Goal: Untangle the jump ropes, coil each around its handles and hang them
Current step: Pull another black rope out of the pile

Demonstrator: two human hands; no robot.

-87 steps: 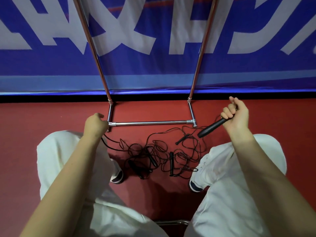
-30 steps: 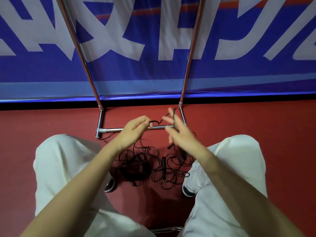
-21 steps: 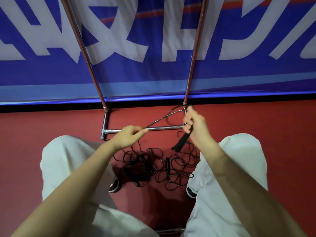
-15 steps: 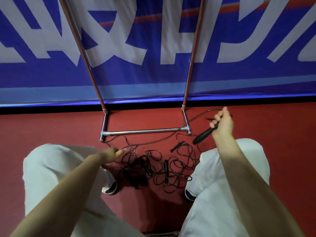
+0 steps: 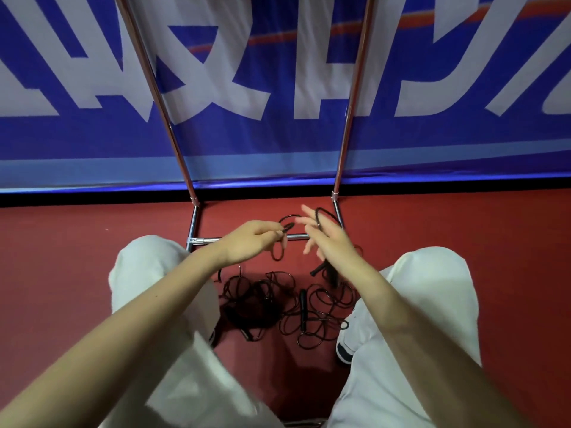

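Note:
A tangle of black jump ropes (image 5: 312, 316) lies on the red floor between my feet, with one loose black handle (image 5: 303, 307) in it. My left hand (image 5: 247, 244) pinches a loop of black rope (image 5: 279, 255) above the pile. My right hand (image 5: 332, 242) is raised just beside it, several fingers spread, with the rope looped over them. A black handle (image 5: 318, 269) sticks out from under its palm. The grip on it is hidden by the hand.
A chrome rack stands just ahead: its base bar (image 5: 202, 240) lies on the floor and two uprights (image 5: 352, 103) rise in front of a blue and white banner (image 5: 278, 88). My knees in white trousers (image 5: 432, 304) flank the pile.
My hands were spread wide with the rope stretched between them. They have come together in front of the rack's base bar, and a turn of rope now lies over my right hand.

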